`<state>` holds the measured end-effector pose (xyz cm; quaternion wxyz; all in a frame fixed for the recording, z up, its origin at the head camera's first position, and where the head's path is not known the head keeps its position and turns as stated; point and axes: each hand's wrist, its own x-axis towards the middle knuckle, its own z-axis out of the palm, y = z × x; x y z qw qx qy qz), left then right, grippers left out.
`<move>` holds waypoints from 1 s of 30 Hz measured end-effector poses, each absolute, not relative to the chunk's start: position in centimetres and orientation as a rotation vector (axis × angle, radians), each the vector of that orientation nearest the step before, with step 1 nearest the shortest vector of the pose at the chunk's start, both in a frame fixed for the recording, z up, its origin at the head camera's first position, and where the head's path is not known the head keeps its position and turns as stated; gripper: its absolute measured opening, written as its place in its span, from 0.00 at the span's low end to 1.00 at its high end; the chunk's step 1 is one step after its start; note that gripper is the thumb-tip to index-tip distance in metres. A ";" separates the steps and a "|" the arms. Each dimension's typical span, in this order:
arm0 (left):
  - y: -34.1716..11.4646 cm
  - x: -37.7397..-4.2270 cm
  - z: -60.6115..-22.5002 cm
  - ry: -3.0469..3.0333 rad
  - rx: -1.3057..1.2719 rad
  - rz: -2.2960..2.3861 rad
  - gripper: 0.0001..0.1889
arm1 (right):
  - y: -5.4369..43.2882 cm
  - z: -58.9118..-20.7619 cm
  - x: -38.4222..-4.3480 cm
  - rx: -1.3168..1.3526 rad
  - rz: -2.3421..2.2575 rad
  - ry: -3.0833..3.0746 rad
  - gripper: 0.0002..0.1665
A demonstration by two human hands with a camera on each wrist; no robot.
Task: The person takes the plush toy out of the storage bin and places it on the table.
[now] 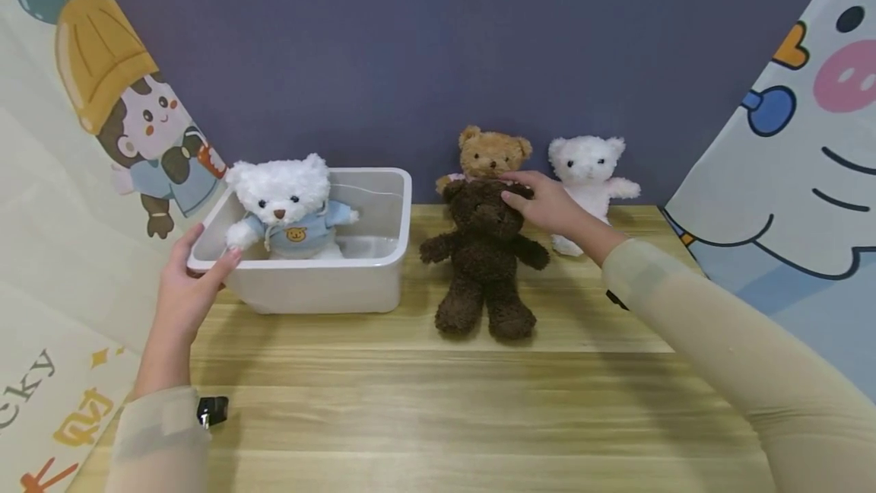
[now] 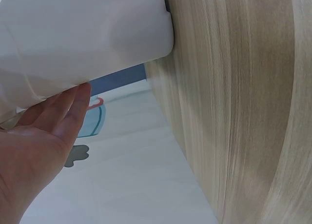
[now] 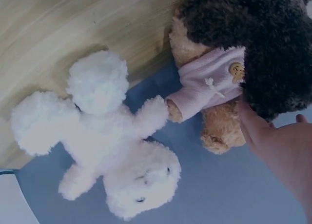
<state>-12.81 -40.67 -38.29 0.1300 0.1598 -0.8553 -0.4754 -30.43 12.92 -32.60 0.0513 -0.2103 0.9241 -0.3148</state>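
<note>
My left hand (image 1: 185, 280) grips the left end of a white plastic bin (image 1: 328, 291), thumb at the front rim and fingers along the outer side. Inside the bin sits a white teddy bear (image 1: 279, 196) in a blue hoodie. My right hand (image 1: 550, 208) holds the head of a dark brown teddy bear (image 1: 486, 272), which is upright on the table. In the right wrist view, a finger reaches between this bear and a tan teddy bear (image 3: 222, 124) in a pale pink top. Beside them is an unclothed white teddy bear (image 3: 144, 177).
The wooden table (image 1: 438, 409) runs up to a dark blue-grey back wall (image 1: 438, 52). Printed cartoon panels flank it, with a capped child (image 1: 153, 124) on the left and a pink-snouted figure (image 1: 787, 173) on the right. The tan bear stands behind the brown one.
</note>
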 end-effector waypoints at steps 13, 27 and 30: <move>-40.4 -12.6 -38.0 -2.477 0.456 -1.389 0.49 | 12.1 -30.1 -30.3 -0.642 -1.003 2.783 0.35; -40.6 -12.9 -38.2 -2.479 0.468 -1.383 0.49 | 10.7 -28.0 -30.0 -0.614 -0.953 2.783 0.36; -40.6 -12.9 -38.2 -2.474 0.465 -1.386 0.49 | 10.1 -27.5 -30.1 -0.619 -0.945 2.780 0.36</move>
